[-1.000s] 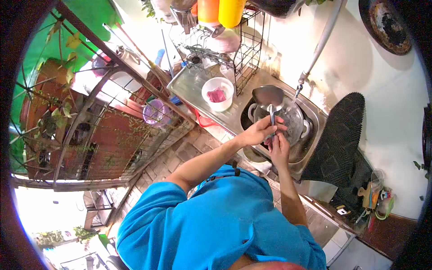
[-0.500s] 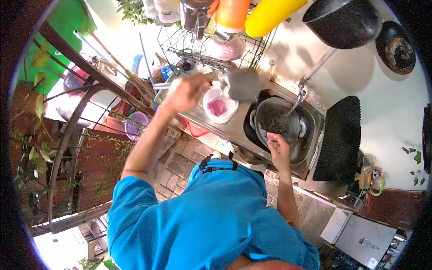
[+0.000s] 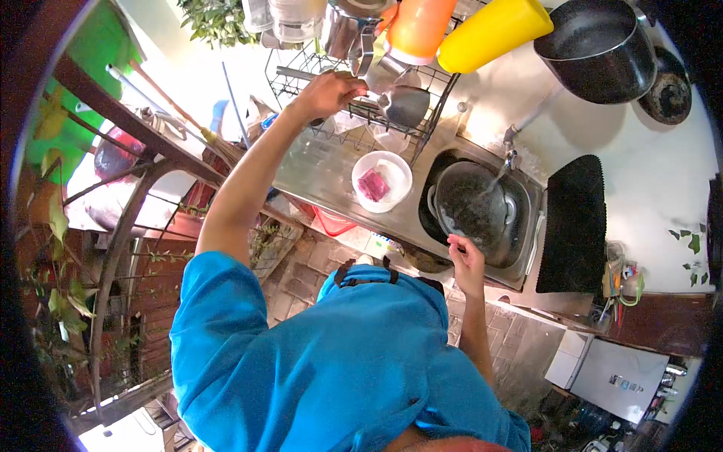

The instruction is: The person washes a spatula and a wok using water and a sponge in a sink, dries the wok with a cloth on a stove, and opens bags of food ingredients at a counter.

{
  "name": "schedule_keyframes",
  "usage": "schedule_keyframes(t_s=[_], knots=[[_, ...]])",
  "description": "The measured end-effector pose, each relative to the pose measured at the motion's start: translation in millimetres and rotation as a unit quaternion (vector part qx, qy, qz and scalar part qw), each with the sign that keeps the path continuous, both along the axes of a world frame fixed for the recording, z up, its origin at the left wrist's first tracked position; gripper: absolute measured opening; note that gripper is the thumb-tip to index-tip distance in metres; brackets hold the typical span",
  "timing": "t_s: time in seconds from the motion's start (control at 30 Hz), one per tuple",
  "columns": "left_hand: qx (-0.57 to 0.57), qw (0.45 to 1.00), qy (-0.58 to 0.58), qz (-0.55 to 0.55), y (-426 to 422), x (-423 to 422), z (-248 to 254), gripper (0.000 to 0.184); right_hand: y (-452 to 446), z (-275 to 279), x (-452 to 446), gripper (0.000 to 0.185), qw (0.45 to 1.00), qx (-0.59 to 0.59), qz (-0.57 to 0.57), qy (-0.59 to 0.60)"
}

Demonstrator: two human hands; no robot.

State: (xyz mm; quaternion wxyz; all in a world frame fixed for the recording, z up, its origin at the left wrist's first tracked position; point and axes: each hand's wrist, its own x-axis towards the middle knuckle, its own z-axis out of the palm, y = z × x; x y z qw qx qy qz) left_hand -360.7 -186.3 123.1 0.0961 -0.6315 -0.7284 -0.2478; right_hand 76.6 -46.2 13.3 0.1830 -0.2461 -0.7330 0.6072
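My left hand [image 3: 331,94] is closed around the handle of a metal spatula [image 3: 407,106], its broad grey head pointing right. It is held at the dish rack [image 3: 440,124]; whether it touches the wires I cannot tell. My right hand [image 3: 468,265] hangs over the sink's front edge, fingers loosely bent and apart, with nothing seen in them. Beyond it, a round pot [image 3: 461,197] sits in the steel sink [image 3: 531,226], and water runs into it from the faucet [image 3: 511,157]. On the counter, a white bowl [image 3: 401,181] holds a pink block [image 3: 373,184], perhaps soap or a sponge.
An orange container [image 3: 420,29], a yellow tumbler [image 3: 493,35] and a metal pitcher [image 3: 350,34] crowd the rack. A dark pot [image 3: 599,53] hangs on the wall at right. A black ridged board [image 3: 572,226] stands beside the sink. A metal railing [image 3: 113,248] runs along the left.
My left hand has moved up and right with the spatula, from above the counter to the dish rack. My right hand stays near the sink edge. The view has shifted slightly.
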Motion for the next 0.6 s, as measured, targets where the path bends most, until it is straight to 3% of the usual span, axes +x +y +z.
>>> schedule_keyframes(t_s=[0.13, 0.2, 0.27, 0.37, 0.47, 0.5, 0.53, 0.57, 0.6], knots=[[-0.018, 0.998, -0.046, 0.045, 11, -8, -7, 0.018, 2, -3, 5, 0.022, 1.0, 0.0, -0.027, -0.004], [0.02, 1.0, 0.013, -0.008, 18, -20, -21, 0.018, 2, -7, 7, 0.023, 0.999, 0.001, -0.037, -0.005], [0.047, 0.998, -0.002, -0.053, 23, -31, -34, 0.016, 1, -11, 10, 0.021, 0.999, 0.015, -0.045, -0.007], [-0.013, 1.0, -0.021, 0.011, 23, -27, -37, 0.018, 3, -17, 12, 0.022, 0.999, 0.031, -0.044, -0.003], [-0.006, 1.0, -0.026, -0.017, 23, -25, -34, 0.018, -1, -11, 13, 0.023, 0.998, 0.005, -0.059, 0.001], [-0.051, 0.998, 0.038, 0.031, 28, -45, -52, 0.015, -2, -6, 12, 0.023, 0.998, -0.012, -0.058, 0.0], [0.082, 0.993, 0.07, -0.037, 33, -43, -48, 0.014, -1, -4, 12, 0.023, 0.998, -0.029, -0.057, 0.001], [0.08, 0.997, -0.008, -0.006, 31, -39, -46, 0.014, 4, -13, 14, 0.023, 0.999, -0.002, -0.044, 0.016], [0.063, 0.998, -0.012, 0.001, 30, -33, -40, 0.014, 3, -12, 12, 0.023, 0.998, -0.005, -0.054, 0.015]])
